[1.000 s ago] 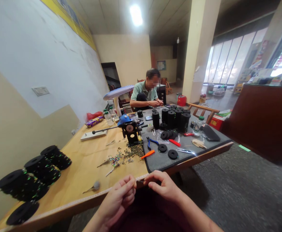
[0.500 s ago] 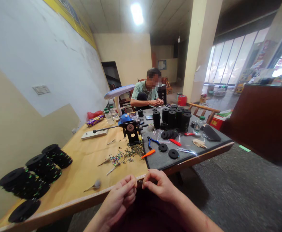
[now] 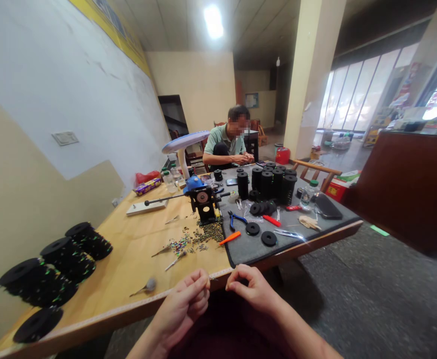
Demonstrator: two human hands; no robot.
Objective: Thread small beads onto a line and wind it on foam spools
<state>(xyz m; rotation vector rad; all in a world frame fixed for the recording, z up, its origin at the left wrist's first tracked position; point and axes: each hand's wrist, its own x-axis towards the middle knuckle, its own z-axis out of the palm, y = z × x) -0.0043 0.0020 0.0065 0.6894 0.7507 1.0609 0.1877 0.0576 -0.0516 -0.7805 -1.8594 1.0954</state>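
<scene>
Just below the near edge of the surface [image 3: 128, 269], the left hand [image 3: 183, 305] and right hand [image 3: 251, 288] hover, each with fingers pinched shut, thumb to forefinger. What they grip is too small to tell. Half a second ago the fingertips nearly met; the hands have since drawn slightly apart.

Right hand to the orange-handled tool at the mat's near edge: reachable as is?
Probably yes. The orange-handled tool lies just ahead of the right hand, with only bare mat between. Its fingers are pinched, though.
</scene>
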